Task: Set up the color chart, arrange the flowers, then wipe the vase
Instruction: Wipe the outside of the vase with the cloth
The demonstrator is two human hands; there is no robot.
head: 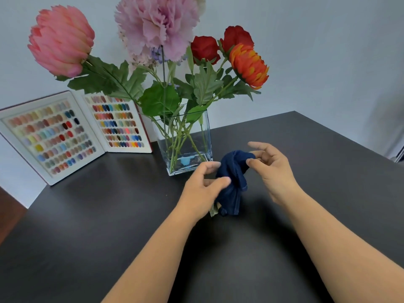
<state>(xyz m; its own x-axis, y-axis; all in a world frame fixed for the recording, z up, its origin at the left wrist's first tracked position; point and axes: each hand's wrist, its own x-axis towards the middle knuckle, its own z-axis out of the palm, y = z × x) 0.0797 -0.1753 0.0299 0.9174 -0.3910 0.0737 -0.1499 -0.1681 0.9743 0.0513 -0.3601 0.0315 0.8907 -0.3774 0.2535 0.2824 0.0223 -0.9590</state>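
Observation:
A clear rectangular glass vase (pixel 185 149) stands on the dark table (pixel 109 215) and holds several artificial flowers (pixel 157 29): pink, lilac, red and orange. Behind it on the left, the open color chart (pixel 65 134) stands upright against the wall, showing rows of colored nail swatches. Just in front of the vase, a dark blue cloth (pixel 232 182) hangs bunched between both hands. My left hand (pixel 202 186) pinches its lower left part. My right hand (pixel 271 169) pinches its top right corner with thumb and fingertips.
The table's far edge runs behind the vase and its right edge slopes down at the right. A pale wall stands behind. A brown surface (pixel 8 217) shows at the far left, below the table level.

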